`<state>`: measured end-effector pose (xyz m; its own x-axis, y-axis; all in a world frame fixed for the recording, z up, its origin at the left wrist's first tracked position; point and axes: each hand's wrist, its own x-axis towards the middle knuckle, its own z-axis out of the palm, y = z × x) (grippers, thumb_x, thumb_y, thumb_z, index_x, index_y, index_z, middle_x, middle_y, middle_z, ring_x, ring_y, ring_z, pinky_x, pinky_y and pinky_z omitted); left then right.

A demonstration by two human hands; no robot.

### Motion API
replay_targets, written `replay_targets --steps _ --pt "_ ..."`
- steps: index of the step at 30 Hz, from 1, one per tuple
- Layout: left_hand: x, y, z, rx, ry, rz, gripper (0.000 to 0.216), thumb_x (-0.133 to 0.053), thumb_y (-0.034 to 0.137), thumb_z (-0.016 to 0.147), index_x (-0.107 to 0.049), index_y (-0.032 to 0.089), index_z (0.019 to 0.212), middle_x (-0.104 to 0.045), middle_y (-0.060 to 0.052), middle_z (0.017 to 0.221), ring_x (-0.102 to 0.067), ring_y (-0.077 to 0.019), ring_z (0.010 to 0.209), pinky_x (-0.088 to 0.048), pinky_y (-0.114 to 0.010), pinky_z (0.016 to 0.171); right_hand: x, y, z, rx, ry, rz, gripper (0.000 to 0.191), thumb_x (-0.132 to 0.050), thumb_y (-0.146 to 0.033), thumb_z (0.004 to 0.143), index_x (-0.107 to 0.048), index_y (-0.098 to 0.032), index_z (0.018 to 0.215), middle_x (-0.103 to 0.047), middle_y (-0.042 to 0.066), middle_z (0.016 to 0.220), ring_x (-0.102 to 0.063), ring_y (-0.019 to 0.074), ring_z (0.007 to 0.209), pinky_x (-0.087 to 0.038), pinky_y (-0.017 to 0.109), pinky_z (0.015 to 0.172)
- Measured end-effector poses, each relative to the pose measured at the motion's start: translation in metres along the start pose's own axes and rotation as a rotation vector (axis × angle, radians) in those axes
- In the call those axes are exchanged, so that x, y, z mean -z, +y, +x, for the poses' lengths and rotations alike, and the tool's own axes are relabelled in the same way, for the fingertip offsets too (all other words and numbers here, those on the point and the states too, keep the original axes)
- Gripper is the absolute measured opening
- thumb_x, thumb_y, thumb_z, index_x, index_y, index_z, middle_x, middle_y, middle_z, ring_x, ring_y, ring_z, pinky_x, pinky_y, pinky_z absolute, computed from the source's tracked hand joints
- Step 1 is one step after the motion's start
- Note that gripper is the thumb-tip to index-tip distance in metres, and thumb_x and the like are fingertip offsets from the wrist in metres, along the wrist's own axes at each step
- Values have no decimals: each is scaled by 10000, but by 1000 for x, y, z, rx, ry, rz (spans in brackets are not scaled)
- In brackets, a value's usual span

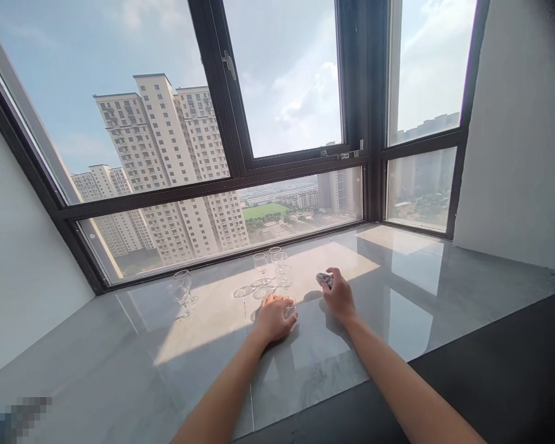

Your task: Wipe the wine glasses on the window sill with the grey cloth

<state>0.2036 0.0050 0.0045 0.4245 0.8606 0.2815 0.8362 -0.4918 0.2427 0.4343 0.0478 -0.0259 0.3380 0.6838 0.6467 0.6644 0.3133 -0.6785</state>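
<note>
My left hand (274,317) is low over the glossy windowsill (314,354), its fingers curled round a clear glass (291,303). Most of that glass is hidden behind the hand. In my right hand (340,295), to the right and raised a little above the sill, is a crumpled grey-white cloth (324,279), pinched between thumb and fingers. Just beyond my left hand stand several clear stemmed glasses, among them a wine glass (260,261) and another glass (283,275) close beside it.
Farther left, more stemmed glasses (183,285) stand close together near the window. A dark window frame (305,167) borders the back of the sill, and a white wall (513,148) rises at the right. The sill's front edge (305,404) runs diagonally below my forearms.
</note>
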Motion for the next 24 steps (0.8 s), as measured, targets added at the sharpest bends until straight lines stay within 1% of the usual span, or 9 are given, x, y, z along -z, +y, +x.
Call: replay_targets --steps 3,5,9,12,16,19,20,22,24 --pt "15 -18 -38 -12 -8 6 428 -545 459 848 -642 328 1243 -654 -17 1236 -507 -278 1149 -367 -450 1031 -1 4 0 -2 -11 -3 319 -478 -290 796 -530 -209 1101 -673 100 943 -626 253 801 -453 325 677" --pt "30 -38 -67 34 -1 37 440 -544 458 851 -632 334 1264 -644 -14 1257 -504 -280 1152 -383 -440 1016 -1 6 1 -1 -12 -5 332 -485 -305 784 -536 -204 1096 -673 110 953 -624 258 807 -450 330 687" --pt "64 -89 -126 209 37 149 413 -537 438 853 -648 331 1236 -645 -11 1272 -511 -282 1153 -371 -451 1026 -2 7 2 -24 -17 -11 356 -486 -320 763 -544 -198 1093 -674 124 954 -622 262 804 -449 342 711" --pt "84 -129 -158 380 61 218 439 -496 435 874 -636 321 1274 -615 -12 1347 -464 -289 1251 -345 -456 1051 -3 7 1 -31 -26 -26 372 -482 -331 760 -546 -200 1102 -675 125 955 -621 263 801 -445 344 711" --pt "96 -166 -172 568 71 279 482 -445 476 897 -612 306 1316 -579 -16 1402 -455 -291 1271 -344 -464 1044 -3 9 1 -39 -37 -48 393 -479 -347 757 -544 -202 1116 -674 125 964 -623 263 808 -444 340 706" --pt "95 -178 -173 611 91 291 494 -442 504 895 -604 311 1319 -551 -31 1428 -468 -303 1256 -355 -473 1031 -4 10 1 -41 -42 -52 398 -476 -347 759 -544 -199 1122 -675 127 964 -626 264 812 -446 339 708" --pt "95 -179 -174 614 116 297 498 -454 513 886 -606 307 1314 -541 -46 1433 -468 -313 1255 -364 -476 1021 -4 10 2 -39 -42 -50 398 -475 -345 761 -543 -198 1124 -675 128 966 -627 264 817 -448 340 711" --pt "94 -178 -179 601 216 328 480 -474 507 873 -629 276 1264 -563 -90 1376 -491 -323 1213 -393 -473 988 -4 9 2 -34 -40 -44 396 -473 -339 763 -542 -196 1126 -676 130 971 -630 264 827 -452 341 721" --pt "93 -171 -183 537 343 345 388 -451 460 891 -665 233 1122 -625 -106 1197 -543 -296 1101 -431 -437 932 -4 8 2 -33 -36 -37 390 -472 -333 765 -542 -194 1122 -676 131 972 -632 264 832 -456 343 727"
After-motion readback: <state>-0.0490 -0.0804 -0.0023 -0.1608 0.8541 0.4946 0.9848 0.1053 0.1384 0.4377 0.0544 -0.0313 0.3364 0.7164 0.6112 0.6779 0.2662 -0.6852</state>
